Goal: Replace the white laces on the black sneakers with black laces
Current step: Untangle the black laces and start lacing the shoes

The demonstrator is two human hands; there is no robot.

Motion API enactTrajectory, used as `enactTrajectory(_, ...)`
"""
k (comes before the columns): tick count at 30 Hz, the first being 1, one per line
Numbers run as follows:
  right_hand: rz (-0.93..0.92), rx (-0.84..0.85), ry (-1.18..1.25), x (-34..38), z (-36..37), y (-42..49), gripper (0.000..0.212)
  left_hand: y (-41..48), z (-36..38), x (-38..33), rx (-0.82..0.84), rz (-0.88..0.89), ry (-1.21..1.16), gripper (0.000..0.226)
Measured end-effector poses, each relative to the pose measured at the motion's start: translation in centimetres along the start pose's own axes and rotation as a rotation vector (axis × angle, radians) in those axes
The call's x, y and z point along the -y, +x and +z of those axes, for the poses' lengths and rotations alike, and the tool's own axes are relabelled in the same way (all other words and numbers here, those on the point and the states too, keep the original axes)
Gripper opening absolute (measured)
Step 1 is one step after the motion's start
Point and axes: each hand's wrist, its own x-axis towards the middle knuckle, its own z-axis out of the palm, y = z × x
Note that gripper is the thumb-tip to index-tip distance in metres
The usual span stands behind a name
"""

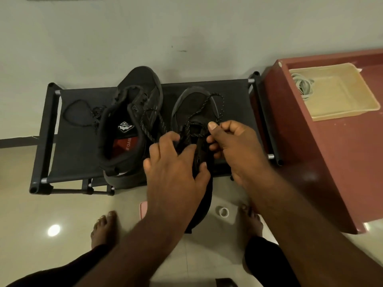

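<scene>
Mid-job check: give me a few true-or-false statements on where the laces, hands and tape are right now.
1. The white laces lie in the tray. True.
2. Both hands work on the sneaker with the red insole. False: the left hand and right hand are on the other sneaker.
3. The right hand pinches the speckled lace. True.
4. The tape roll sits on the rack. False: the tape roll is on the floor.

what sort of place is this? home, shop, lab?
Most likely a home, perhaps an entryway: a low black shoe rack holding sneakers stands on glossy floor tiles by a plain wall, and the person's feet are bare.
</scene>
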Motion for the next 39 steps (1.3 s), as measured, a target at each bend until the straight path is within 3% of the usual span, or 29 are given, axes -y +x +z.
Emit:
enactTrajectory(4,0.04,-0.009,0.03,-0.3,-1.0,0.1,0.024,1.4,-0.2,-0.5,0.201,-0.107,-0.06,0.034)
enactTrajectory(10,0.059,0.032,0.078,-0.4,-1.7,0.8,0.015,2.9,1.3,-0.2,0.322,-0.151,-0.272,0.021)
enactTrajectory(12,0.044,0.027,0.096,-0.4,-1.9,1.0,0.012,2.8,1.5,-0.2,0.33,-0.199,-0.445,0.023)
enactTrajectory(15,0.026,0.031,0.114,-0.3,-2.0,1.0,0.007,3.0,1.4,0.0,0.321,-0.405,-0.716,0.033)
enactTrajectory(18,-0.006,0.037,0.095,-0.3,-1.6,0.7,0.003,2.9,1.2,0.0,0.295,-0.546,-0.84,0.044)
enactTrajectory(23,-0.043,0.045,0.045,-0.3,-1.1,0.4,0.004,3.7,1.2,0.0,0.308,-0.645,-0.894,0.041)
enactTrajectory(39,-0.112,0.003,-0.004,-0.1,-0.5,0.5,0.009,3.0,1.7,0.3,0.293,-0.476,-0.967,0.033)
